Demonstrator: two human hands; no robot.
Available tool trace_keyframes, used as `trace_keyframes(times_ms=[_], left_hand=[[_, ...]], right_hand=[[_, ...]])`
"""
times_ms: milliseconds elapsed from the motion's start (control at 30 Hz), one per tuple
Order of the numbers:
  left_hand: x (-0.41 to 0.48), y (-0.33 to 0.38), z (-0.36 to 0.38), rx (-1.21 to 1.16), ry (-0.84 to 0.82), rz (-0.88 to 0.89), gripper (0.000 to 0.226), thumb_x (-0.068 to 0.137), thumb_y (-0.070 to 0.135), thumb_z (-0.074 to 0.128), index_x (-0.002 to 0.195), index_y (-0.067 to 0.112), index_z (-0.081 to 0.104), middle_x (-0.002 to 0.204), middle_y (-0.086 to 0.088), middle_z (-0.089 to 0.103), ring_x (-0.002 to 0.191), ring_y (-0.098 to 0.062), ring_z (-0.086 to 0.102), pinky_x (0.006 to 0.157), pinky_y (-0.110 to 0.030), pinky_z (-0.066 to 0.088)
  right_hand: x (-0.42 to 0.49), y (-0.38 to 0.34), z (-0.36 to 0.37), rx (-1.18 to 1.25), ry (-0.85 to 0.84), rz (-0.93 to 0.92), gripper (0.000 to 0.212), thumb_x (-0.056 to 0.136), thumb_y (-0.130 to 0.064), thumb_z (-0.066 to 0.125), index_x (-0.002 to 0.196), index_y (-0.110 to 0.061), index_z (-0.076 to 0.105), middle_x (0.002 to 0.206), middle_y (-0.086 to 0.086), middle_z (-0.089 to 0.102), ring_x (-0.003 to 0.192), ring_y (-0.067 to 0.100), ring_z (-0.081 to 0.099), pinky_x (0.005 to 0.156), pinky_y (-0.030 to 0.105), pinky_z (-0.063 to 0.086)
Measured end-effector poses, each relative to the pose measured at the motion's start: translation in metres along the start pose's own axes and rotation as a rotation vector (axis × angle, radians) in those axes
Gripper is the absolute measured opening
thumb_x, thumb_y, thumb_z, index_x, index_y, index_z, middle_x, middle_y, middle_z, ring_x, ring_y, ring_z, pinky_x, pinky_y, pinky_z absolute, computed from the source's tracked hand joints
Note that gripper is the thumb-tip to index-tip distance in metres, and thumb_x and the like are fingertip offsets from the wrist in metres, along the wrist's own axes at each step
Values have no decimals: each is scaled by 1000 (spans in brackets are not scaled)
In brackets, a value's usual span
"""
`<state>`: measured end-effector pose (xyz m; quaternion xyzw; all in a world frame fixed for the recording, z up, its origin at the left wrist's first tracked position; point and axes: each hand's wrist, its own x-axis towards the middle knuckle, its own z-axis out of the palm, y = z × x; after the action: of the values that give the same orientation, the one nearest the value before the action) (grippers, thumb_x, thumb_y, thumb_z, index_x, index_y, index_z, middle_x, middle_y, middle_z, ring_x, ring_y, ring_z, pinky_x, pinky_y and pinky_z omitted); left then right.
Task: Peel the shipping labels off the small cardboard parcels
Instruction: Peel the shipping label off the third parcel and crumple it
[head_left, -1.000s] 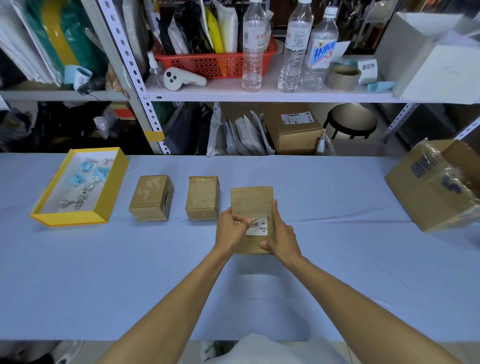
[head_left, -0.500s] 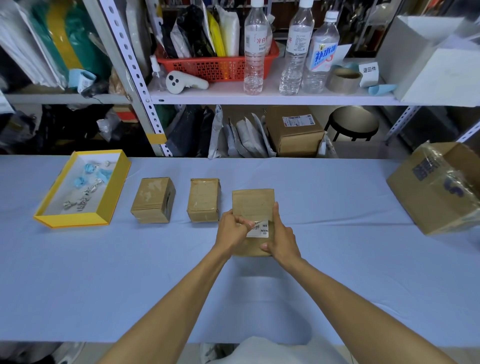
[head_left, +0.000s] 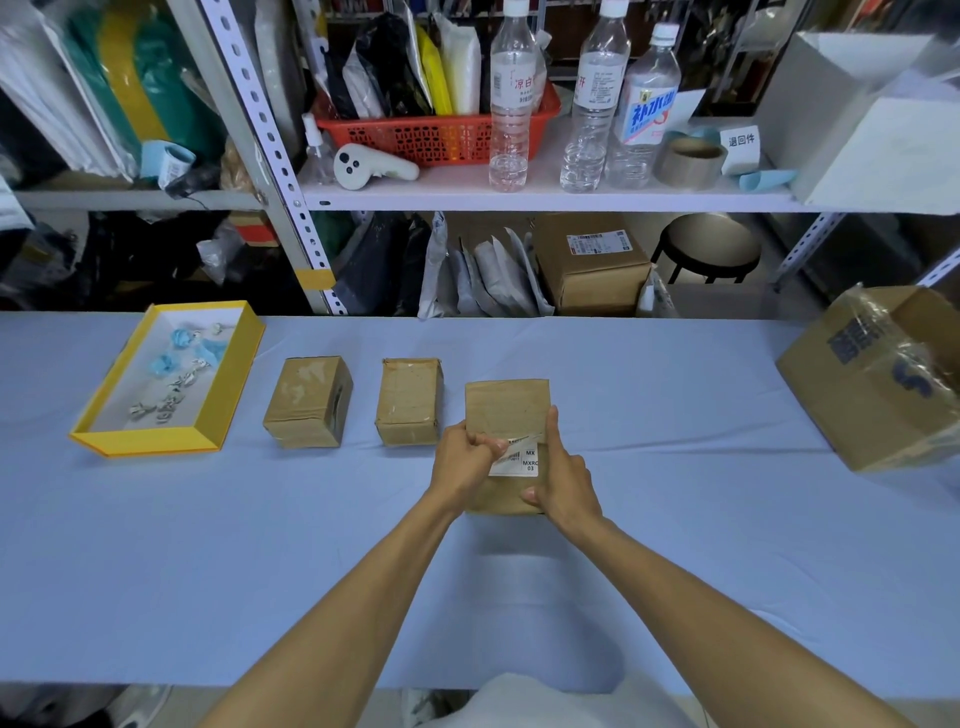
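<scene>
Hardly anything has shifted: the left hand (head_left: 465, 462) still pinches the lifted top-left corner of the white label (head_left: 519, 462), and the right hand (head_left: 563, 478) grips the right side of the labelled parcel (head_left: 506, 410), which rests on the bench (head_left: 675, 519) just right of the middle parcel (head_left: 410, 400)

Tray (head_left: 218, 410) left of three parcels (head_left: 410, 400)

Right of the yellow tray (head_left: 231, 389) sit the nearest parcel (head_left: 307, 401) and middle parcel (head_left: 410, 400), bare brown cardboard. The farthest parcel (head_left: 506, 410) bears a white label (head_left: 519, 462), upper edge lifted.
</scene>
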<state>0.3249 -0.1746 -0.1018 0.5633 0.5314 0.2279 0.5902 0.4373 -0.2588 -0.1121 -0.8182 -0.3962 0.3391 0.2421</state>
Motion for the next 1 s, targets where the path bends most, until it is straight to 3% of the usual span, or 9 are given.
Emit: trace_keyframes(times_ms=[267, 333, 400, 467, 567, 633, 700, 800, 1000], left_hand=[[4, -5, 2, 28, 74, 42, 18, 83, 16, 71, 75, 22, 55, 102, -9, 69, 92, -23, 68, 79, -39, 56], [1, -7, 3, 66, 80, 129, 21, 79, 10, 73, 80, 21, 56, 107, -6, 62, 89, -17, 65, 70, -28, 53], [0, -9, 3, 115, 116, 204, 21, 76, 6, 74, 85, 16, 58, 109, -1, 56, 94, -12, 57, 69, -12, 45], [2, -11, 4, 137, 141, 236, 17, 76, 7, 74, 83, 13, 60, 106, -1, 57, 99, -14, 54, 69, -7, 40], [6, -11, 6, 129, 169, 213, 16, 80, 18, 74, 73, 17, 60, 108, -5, 63, 109, -20, 56, 81, -21, 40], [6, -9, 8, 134, 162, 151, 15, 82, 21, 73, 76, 12, 63, 126, -2, 56, 125, -18, 49, 90, -23, 35], [6, -7, 9, 145, 148, 105, 19, 85, 20, 71, 86, 1, 65, 137, -1, 46, 133, -13, 39, 93, -18, 27], [10, -7, 7, 125, 121, 95, 23, 85, 18, 71, 87, -4, 67, 145, -5, 41, 138, -14, 36, 96, -18, 27], [11, -9, 8, 54, 137, 83, 16, 81, 15, 73, 68, 19, 65, 138, -4, 52, 129, -18, 50, 106, -35, 41]], right_hand=[[4, 4, -2, -157, -69, -25, 113, 86, -10, 66, 146, -32, -27, 119, 6, 58, 92, 21, 57, 79, 32, 51], [5, 5, -2, -159, -73, -37, 113, 86, -11, 66, 146, -31, -28, 119, 6, 58, 96, 22, 59, 83, 33, 52], [5, 4, -4, -156, -80, -36, 112, 87, -11, 65, 147, -30, -27, 120, 7, 58, 97, 23, 59, 83, 33, 52], [6, 3, -4, -154, -89, -31, 112, 87, -11, 65, 147, -31, -27, 120, 7, 58, 98, 23, 59, 85, 34, 52], [7, 3, -3, -127, -98, -15, 112, 88, -10, 63, 145, -34, -30, 121, 6, 59, 97, 24, 62, 89, 37, 53], [9, 3, -2, -122, -108, 10, 110, 89, -10, 62, 146, -31, -29, 121, 6, 59, 97, 24, 63, 90, 38, 52], [11, 4, 0, -69, -106, 43, 95, 93, -12, 55, 150, -28, -20, 120, 5, 61, 97, 24, 65, 92, 41, 52], [13, 4, 2, 58, -103, 105, 57, 101, -21, 33, 154, -26, 12, 118, 3, 65, 94, 24, 69, 95, 45, 49], [12, 1, 6, 210, -74, 191, 53, 98, -48, 15, 144, -29, 33, 103, 0, 69, 77, 18, 72, 91, 43, 49]])
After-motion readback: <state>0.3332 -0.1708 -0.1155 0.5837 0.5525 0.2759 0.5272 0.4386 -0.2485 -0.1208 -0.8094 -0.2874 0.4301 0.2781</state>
